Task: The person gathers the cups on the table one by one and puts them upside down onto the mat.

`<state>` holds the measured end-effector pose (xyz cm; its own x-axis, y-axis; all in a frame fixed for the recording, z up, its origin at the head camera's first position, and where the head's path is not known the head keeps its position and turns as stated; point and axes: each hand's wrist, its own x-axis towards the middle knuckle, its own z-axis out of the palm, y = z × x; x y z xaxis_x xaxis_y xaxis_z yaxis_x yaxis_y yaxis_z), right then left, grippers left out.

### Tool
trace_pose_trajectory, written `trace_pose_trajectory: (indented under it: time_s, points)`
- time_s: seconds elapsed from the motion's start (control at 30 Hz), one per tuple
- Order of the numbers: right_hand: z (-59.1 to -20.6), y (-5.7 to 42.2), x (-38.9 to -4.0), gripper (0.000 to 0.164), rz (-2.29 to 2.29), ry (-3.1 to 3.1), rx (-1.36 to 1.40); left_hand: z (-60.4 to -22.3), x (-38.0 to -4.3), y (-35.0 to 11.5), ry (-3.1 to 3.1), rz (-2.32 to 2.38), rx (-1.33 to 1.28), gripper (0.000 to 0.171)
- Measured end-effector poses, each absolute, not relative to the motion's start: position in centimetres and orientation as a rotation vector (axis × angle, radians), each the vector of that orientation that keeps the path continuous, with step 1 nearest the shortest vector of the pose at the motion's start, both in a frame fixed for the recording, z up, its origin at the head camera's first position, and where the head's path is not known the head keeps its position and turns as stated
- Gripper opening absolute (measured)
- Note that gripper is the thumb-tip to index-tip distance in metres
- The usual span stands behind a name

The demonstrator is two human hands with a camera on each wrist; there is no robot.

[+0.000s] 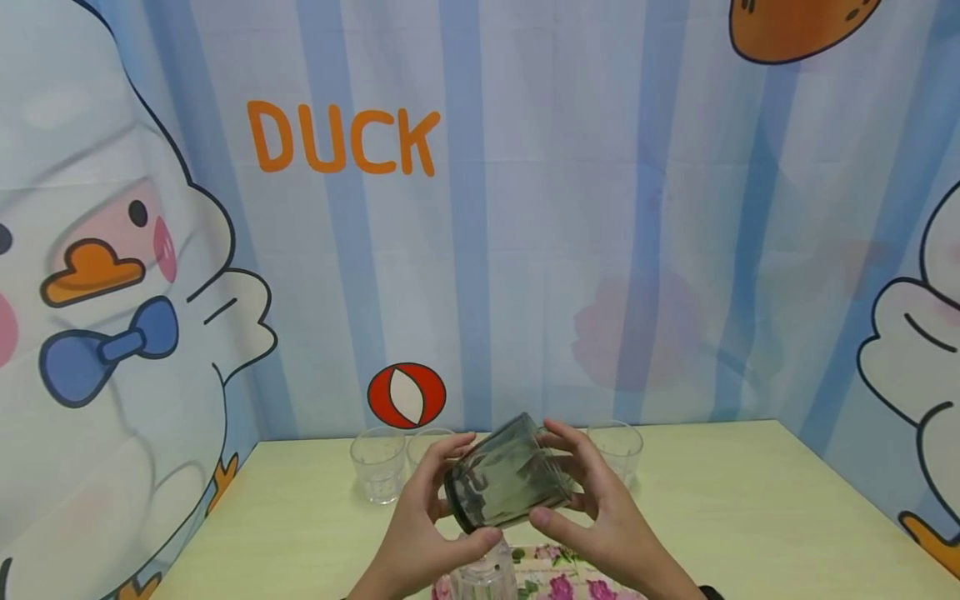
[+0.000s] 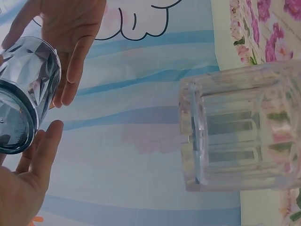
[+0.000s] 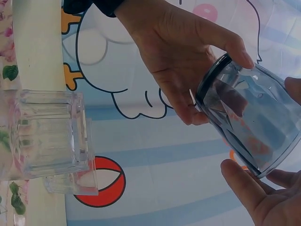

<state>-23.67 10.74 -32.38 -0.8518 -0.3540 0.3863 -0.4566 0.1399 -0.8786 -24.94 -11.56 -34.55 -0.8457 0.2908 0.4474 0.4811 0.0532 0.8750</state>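
A grey-tinted drinking glass (image 1: 510, 479) is held in the air between both hands, tilted on its side. Its dark, thick base points to the lower left and its rim to the right in the head view. My left hand (image 1: 423, 533) holds the base end, with the thumb along the lower edge. Near the rim, my right hand (image 1: 600, 508) grips the side between thumb and fingers. Below the tinted glass, a clear glass (image 2: 235, 132) stands on a floral mat (image 1: 558, 575); my left thumb overlaps its top in the head view.
Several more clear glasses stand toward the back of the pale yellow table (image 1: 750, 500): one glass (image 1: 378, 467) at the left, another partly behind my left hand, and a glass (image 1: 618, 450) beyond my right hand. A duck-print curtain (image 1: 540, 250) hangs behind the table.
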Motion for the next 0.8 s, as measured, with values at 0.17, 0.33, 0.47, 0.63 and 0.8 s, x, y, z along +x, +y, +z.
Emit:
trace_pose_trajectory:
  time_s: [0.17,0.33,0.47,0.63,0.8]
  points:
    - [-32.40,10.74,-23.66,0.066,1.840,-2.314,0.813,-34.51,-25.00,-11.66,-2.157,-1.887,-0.790,0.077]
    - [-32.39,10.66,-23.69,0.066,1.843,-2.315,0.801,-34.53,-25.08,-11.74,-2.128,-1.883,-0.816,0.078]
    - [-32.48,10.62,-23.72,0.067,1.848,-2.308,0.809,-34.52,-25.12,-11.81,-2.105,-1.895,-0.839,0.077]
    - [-32.59,10.65,-23.76,0.068,1.851,-2.290,0.841,-34.46,-25.08,-11.83,-2.073,-1.909,-0.871,0.077]
    - [-32.55,10.67,-23.78,0.070,1.850,-2.288,0.882,-34.44,-24.97,-11.93,-2.017,-1.908,-0.919,0.079]
